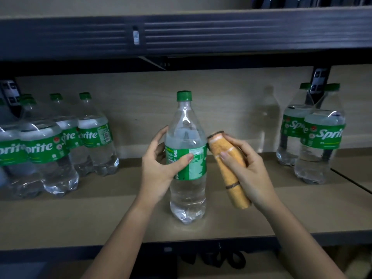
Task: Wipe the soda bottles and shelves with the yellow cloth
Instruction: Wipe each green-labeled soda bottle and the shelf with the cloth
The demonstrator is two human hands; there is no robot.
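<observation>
A clear soda bottle [187, 190] with a green cap and green label stands upright in the middle of the wooden shelf [104, 220]. My left hand [159, 168] grips it around the label from the left. My right hand [247, 172] holds the folded yellow cloth [231, 176], whose upper end touches the bottle's right side at the label's top edge.
Several more soda bottles [50, 150] stand grouped at the left of the shelf and two soda bottles [320, 141] at the right. A dark metal beam [201, 35] of the upper shelf runs overhead. Dark uprights [320, 81] stand at the back wall.
</observation>
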